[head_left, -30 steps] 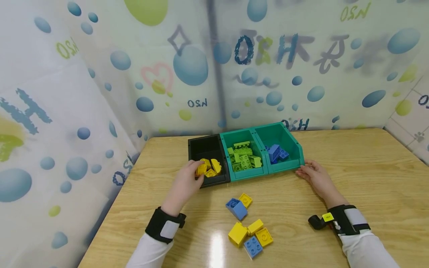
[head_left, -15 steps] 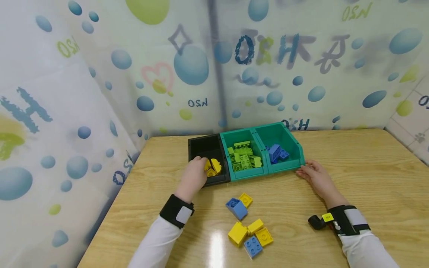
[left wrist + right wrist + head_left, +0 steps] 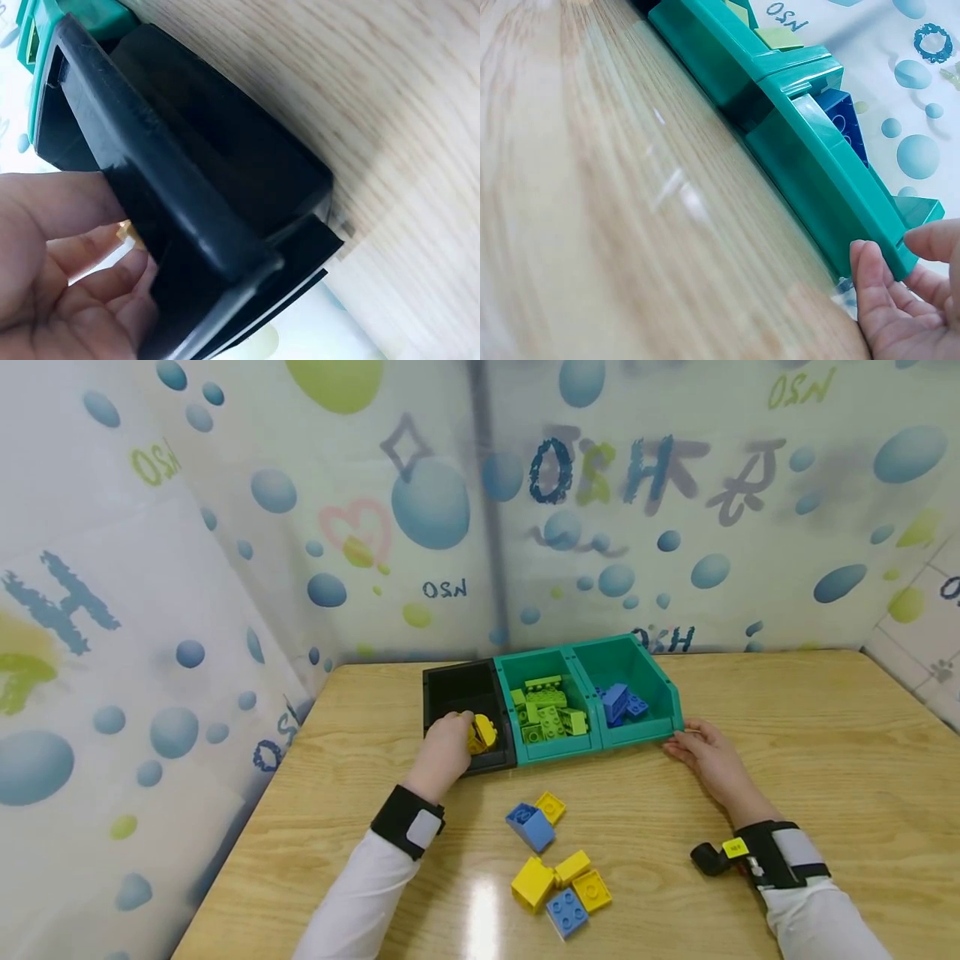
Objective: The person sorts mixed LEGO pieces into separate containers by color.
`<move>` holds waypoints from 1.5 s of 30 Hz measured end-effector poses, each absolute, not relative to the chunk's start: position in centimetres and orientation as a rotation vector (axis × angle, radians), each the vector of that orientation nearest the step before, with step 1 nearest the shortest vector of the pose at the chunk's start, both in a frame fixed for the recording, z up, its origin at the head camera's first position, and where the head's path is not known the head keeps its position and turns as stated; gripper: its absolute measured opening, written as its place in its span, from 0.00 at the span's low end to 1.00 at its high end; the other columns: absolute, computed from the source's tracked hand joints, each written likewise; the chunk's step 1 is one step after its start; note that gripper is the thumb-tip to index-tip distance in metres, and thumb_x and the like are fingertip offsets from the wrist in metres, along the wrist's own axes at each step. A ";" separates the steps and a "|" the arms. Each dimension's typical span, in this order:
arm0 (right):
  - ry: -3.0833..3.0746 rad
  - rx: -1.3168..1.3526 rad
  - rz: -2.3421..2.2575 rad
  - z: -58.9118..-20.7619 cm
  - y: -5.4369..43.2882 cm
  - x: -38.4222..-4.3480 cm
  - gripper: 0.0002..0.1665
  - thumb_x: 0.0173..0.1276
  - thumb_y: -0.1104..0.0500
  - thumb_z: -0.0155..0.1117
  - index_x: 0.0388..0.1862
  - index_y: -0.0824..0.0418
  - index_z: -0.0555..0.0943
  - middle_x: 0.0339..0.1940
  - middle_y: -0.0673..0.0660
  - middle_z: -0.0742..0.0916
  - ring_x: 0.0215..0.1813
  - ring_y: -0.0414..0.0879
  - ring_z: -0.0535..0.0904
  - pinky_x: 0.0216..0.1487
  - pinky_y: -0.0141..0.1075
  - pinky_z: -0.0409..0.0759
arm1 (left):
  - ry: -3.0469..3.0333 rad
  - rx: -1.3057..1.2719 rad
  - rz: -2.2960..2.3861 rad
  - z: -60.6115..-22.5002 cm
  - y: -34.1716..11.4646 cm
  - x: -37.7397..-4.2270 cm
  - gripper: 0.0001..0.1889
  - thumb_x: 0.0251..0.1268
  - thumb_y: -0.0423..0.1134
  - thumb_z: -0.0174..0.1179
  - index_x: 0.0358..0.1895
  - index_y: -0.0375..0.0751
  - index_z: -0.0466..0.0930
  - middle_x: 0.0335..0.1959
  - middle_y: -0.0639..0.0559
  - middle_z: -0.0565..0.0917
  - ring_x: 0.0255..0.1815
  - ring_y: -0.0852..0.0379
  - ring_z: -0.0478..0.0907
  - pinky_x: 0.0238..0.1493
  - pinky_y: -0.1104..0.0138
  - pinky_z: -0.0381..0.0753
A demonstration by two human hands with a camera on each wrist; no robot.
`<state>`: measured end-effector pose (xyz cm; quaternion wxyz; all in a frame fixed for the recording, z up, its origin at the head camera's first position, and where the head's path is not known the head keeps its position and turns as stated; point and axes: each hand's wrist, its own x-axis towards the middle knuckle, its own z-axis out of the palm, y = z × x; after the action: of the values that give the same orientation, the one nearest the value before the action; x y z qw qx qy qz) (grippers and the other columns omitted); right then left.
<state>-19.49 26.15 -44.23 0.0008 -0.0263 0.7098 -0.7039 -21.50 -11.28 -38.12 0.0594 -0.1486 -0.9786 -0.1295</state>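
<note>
My left hand reaches over the front of the black bin, its fingers curled at a yellow brick inside. Most of that brick is hidden behind the hand and bin wall. Beside the fingertips lie other yellow bricks. At the right end of the row, my right hand holds the front corner of a teal bin, with thumb and fingers on either side of it. Blue bricks lie in this bin. Green bricks fill much of the middle teal bin.
Loose bricks lie on the wooden table before the bins: a blue sloped brick, a blue square brick and several yellow ones, such as a yellow block. A patterned curtain hangs close behind the bins.
My left hand has moved right and lower into the black bin, carrying the yellow brick towards the other yellow ones. The right hand has stayed at the teal bin's corner.
</note>
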 end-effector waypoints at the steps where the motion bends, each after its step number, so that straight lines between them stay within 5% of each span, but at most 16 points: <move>1: 2.224 -0.082 -2.216 -44.2 26.2 -19.5 0.24 0.76 0.61 0.43 0.60 0.78 0.56 0.34 0.44 0.80 0.39 0.30 0.80 0.44 0.21 0.79 | -2.971 -0.455 -0.399 -38.1 -11.3 -21.6 0.22 0.53 0.19 0.60 0.55 0.29 0.75 0.45 0.37 0.81 0.46 0.44 0.79 0.52 0.57 0.80; 7: 2.231 -0.069 -2.206 -44.1 26.1 -19.4 0.24 0.76 0.61 0.43 0.60 0.79 0.56 0.34 0.44 0.80 0.39 0.30 0.80 0.44 0.21 0.79 | -3.023 -0.474 -0.394 -38.1 -11.2 -21.9 0.17 0.52 0.20 0.60 0.48 0.30 0.78 0.41 0.39 0.82 0.44 0.47 0.79 0.52 0.57 0.79; 19: 2.250 -0.061 -2.184 -44.1 26.1 -19.5 0.23 0.77 0.61 0.42 0.60 0.79 0.56 0.35 0.44 0.79 0.39 0.29 0.80 0.44 0.20 0.79 | -3.013 -0.453 -0.442 -38.5 -11.2 -21.8 0.22 0.55 0.20 0.58 0.56 0.30 0.75 0.49 0.37 0.80 0.49 0.46 0.78 0.55 0.57 0.79; 45: 2.214 -0.061 -2.226 -43.9 25.9 -19.4 0.21 0.76 0.62 0.43 0.59 0.77 0.57 0.34 0.44 0.80 0.39 0.30 0.80 0.44 0.21 0.79 | -2.700 -0.706 -0.630 -36.7 -10.5 -15.7 0.13 0.58 0.33 0.65 0.46 0.35 0.81 0.47 0.43 0.79 0.50 0.46 0.75 0.53 0.58 0.78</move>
<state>-19.37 25.90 -43.94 0.0005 -0.0194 0.7050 -0.7089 -15.71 -10.47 -36.74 0.1398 -0.2443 -0.9345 -0.2179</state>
